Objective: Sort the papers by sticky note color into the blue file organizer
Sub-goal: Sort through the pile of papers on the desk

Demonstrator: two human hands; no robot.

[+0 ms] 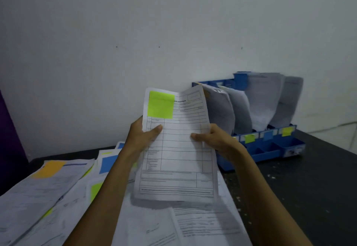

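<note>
Left hand (144,135) and right hand (212,139) pinch the form (177,149) upright, green note (160,104) readable; likely bound for the organizer (270,149) slot tagged green (249,138).

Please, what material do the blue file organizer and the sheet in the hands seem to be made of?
File organizer: likely moulded plastic, with a smooth, slightly glossy blue surface, thin straight walls and small built-in compartments at the front.
Sheet: thin matte white paper with a printed form; it bends and shows a crease near its top where the left hand and the right hand hold it up.
</note>
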